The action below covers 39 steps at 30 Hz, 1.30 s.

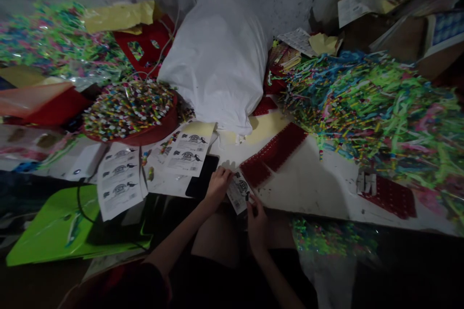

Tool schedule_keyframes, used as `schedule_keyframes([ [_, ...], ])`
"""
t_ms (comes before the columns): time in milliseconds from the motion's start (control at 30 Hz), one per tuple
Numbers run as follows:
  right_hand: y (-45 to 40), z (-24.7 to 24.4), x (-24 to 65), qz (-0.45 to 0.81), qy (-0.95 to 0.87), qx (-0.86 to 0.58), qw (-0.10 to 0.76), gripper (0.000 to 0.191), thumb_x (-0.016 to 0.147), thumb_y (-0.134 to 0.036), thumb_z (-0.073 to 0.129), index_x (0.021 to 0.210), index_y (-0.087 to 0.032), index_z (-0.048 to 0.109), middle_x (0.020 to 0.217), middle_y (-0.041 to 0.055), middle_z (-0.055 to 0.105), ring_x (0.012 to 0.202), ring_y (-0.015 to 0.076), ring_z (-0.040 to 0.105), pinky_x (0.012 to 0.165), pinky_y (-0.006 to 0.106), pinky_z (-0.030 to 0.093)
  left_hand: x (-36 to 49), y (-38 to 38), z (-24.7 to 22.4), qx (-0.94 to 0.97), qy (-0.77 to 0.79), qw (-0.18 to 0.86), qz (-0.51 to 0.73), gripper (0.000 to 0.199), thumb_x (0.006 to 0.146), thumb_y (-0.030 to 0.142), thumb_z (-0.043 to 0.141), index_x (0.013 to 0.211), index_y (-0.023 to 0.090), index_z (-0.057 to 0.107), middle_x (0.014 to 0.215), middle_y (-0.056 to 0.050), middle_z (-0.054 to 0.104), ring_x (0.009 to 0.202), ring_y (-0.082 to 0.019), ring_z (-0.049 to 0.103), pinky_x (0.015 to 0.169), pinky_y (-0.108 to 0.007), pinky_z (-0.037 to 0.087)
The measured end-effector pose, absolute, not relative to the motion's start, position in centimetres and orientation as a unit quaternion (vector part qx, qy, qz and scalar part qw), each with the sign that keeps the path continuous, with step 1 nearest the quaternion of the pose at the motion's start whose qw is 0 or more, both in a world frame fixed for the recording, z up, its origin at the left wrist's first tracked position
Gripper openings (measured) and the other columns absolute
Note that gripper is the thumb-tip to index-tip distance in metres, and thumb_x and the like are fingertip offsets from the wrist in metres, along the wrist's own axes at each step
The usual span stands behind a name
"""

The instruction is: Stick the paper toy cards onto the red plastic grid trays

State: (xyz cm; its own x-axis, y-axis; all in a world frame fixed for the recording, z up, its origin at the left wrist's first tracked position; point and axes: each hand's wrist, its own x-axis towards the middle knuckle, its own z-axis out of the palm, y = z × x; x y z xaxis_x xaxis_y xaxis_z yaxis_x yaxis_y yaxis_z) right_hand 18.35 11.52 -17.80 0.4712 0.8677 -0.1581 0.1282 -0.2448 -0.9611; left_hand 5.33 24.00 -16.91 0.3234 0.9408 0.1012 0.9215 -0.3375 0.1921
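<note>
At the table's front edge I hold a small printed paper label [238, 194] with black lettering and a barcode. My left hand [219, 184] pinches its upper left side, and my right hand [256, 212] grips its right edge with the fingers closed. Just beyond the label lie dark red perforated strips [277, 152]. A black flat object [201, 176], perhaps a phone, rests beside my left hand. Farther left are printed label sheets [188, 148] with the same design, and another stack of label sheets [120, 179] hangs over the edge.
A white sack [221, 53] stands at the back. A red basin [155, 128] of small colourful pieces is on the left, by a green stool [43, 231]. Colourful ribboned sticks [377, 106] are heaped right, near another red strip [393, 196].
</note>
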Motion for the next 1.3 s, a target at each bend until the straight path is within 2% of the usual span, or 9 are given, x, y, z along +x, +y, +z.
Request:
schedule_keyframes([
  [100,11.6,-17.6,18.4,0.380,-0.358,-0.702,0.484,0.044,0.082,-0.047,0.048,0.110,-0.017,0.062,0.087,0.0051,0.069,0.060,0.0149,0.059,0.060,0.027,0.048,5.3,24.1,-17.0,0.814,0.574,0.035,0.080,0.027,0.093,0.032,0.039,0.093,0.020,0.063,0.095,-0.010,0.062,0.095,-0.025,0.053,0.080,-0.035,0.036],
  [200,11.6,-17.5,18.5,0.367,-0.365,-0.710,0.478,0.041,0.081,-0.046,0.050,0.108,-0.017,0.063,0.079,0.0038,0.068,0.062,0.0163,0.060,0.059,0.026,0.047,5.4,24.2,-17.1,0.815,0.575,0.028,0.068,0.027,0.093,0.032,0.038,0.094,0.022,0.063,0.095,-0.010,0.063,0.095,-0.026,0.053,0.080,-0.037,0.035],
  [433,11.9,-17.2,18.5,0.382,-0.367,-0.720,0.448,0.036,0.083,-0.043,0.048,0.109,-0.020,0.060,0.083,0.0028,0.067,0.068,0.0166,0.062,0.062,0.026,0.046,5.4,24.1,-16.6,0.821,0.567,0.025,0.058,0.026,0.093,0.031,0.039,0.093,0.021,0.062,0.096,-0.010,0.064,0.097,-0.027,0.053,0.082,-0.037,0.034],
  [600,11.9,-16.9,18.5,0.382,-0.371,-0.721,0.443,0.035,0.082,-0.040,0.048,0.109,-0.020,0.059,0.077,0.0018,0.066,0.066,0.0168,0.062,0.062,0.027,0.046,5.2,24.5,-16.3,0.802,0.591,0.036,0.085,0.031,0.091,0.036,0.042,0.113,0.018,0.056,0.102,-0.010,0.064,0.098,-0.026,0.053,0.081,-0.036,0.036],
  [667,11.9,-16.8,18.6,0.391,-0.371,-0.719,0.439,0.035,0.083,-0.040,0.048,0.109,-0.020,0.058,0.077,0.0021,0.066,0.066,0.0172,0.062,0.062,0.027,0.046,5.1,24.7,-16.2,0.788,0.600,0.077,0.115,0.033,0.090,0.037,0.045,0.114,0.017,0.055,0.105,-0.010,0.063,0.099,-0.027,0.053,0.083,-0.037,0.036],
  [867,11.7,-17.6,18.4,0.370,-0.377,-0.705,0.473,0.042,0.083,-0.041,0.048,0.119,-0.019,0.052,0.091,0.0050,0.066,0.074,0.0172,0.062,0.068,0.028,0.047,5.3,24.5,-15.8,0.708,0.618,0.266,0.214,0.020,0.085,0.035,0.052,0.081,0.019,0.063,0.089,-0.008,0.066,0.099,-0.026,0.053,0.090,-0.038,0.034],
  [1067,10.8,-18.1,18.6,0.402,-0.337,-0.659,0.540,0.056,0.082,-0.044,0.051,0.129,-0.015,0.040,0.101,0.0077,0.063,0.088,0.0173,0.060,0.080,0.030,0.047,4.9,23.2,-14.3,0.630,0.598,0.420,0.262,0.040,0.080,0.054,0.047,0.069,0.019,0.062,0.066,-0.002,0.063,0.067,-0.019,0.058,0.063,-0.027,0.042],
  [1200,11.0,-16.3,18.8,0.385,-0.285,-0.658,0.581,0.061,0.082,-0.046,0.053,0.132,-0.016,0.036,0.091,0.0039,0.059,0.084,0.0167,0.058,0.079,0.030,0.047,5.2,21.1,-12.3,0.567,0.582,0.486,0.321,0.055,0.079,0.064,0.040,0.073,0.015,0.064,0.067,-0.003,0.063,0.062,-0.016,0.055,0.058,-0.025,0.042],
  [1300,11.3,-14.8,18.6,0.413,-0.232,-0.641,0.604,0.061,0.081,-0.048,0.054,0.132,-0.021,0.036,0.092,0.0022,0.056,0.083,0.0158,0.059,0.074,0.028,0.049,6.0,19.3,-10.8,0.466,0.572,0.543,0.401,0.051,0.074,0.064,0.051,0.070,0.015,0.062,0.061,0.000,0.058,0.056,-0.013,0.049,0.055,-0.023,0.039],
])
